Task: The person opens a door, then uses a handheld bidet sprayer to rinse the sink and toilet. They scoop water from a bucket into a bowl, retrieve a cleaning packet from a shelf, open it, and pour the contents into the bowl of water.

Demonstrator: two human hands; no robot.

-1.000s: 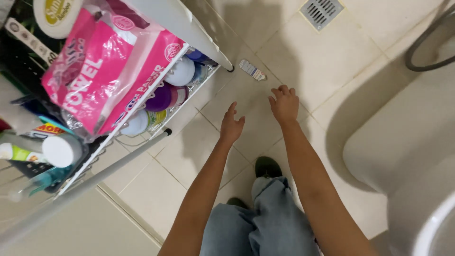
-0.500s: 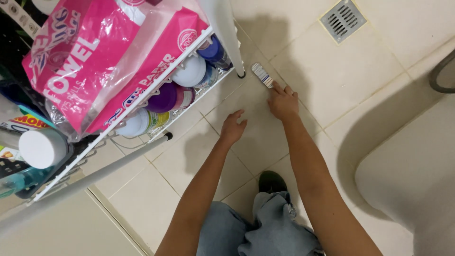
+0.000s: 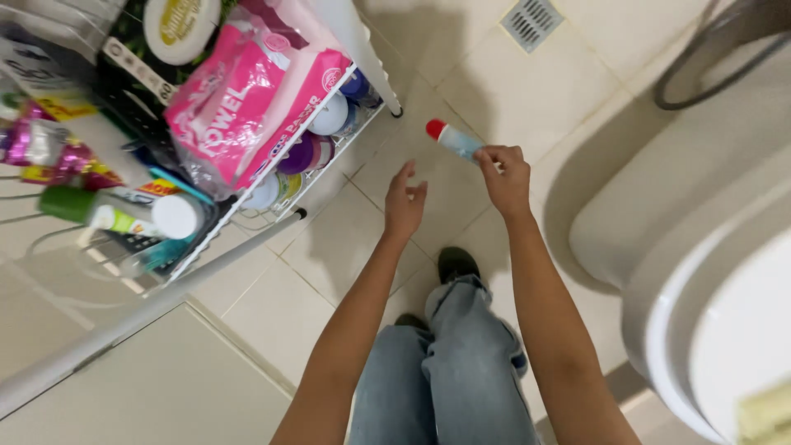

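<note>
Right hand (image 3: 504, 177): fingers (image 3: 486, 159) pinched closed around the lower end of a small pale-blue plastic tube with a red cap (image 3: 452, 140). The tube is clear of the floor, held in the air, red cap pointing up and to the left toward the rack.

Left hand (image 3: 404, 206): fingers (image 3: 405, 175) spread and loose, holding nothing, just beside the tube but apart from it.

Status, as a judgement: the tube is lifted and in hand; it is not yet set down anywhere, neither on the rack nor on the floor. The left hand has no part in the grip at present.

Surroundings, outward:
- Beige ceramic floor tiles (image 3: 346, 239) under both hands; a dark shoe (image 3: 456, 262) and grey-blue wide trouser legs (image 3: 445, 379) below the arms.
- White wire storage rack (image 3: 334, 165) to the left, one white leg foot near the tube's cap.
- In the rack: pink plastic pack of paper towels (image 3: 239, 107); round white and purple lidded tubs (image 3: 317, 136) in the lower basket; green bottle with a white cap (image 3: 124, 216) lying on its side.
- Grey metal floor drain grate (image 3: 532, 21), well apart at top.
- White ceramic toilet (image 3: 700, 239) at right.
</note>
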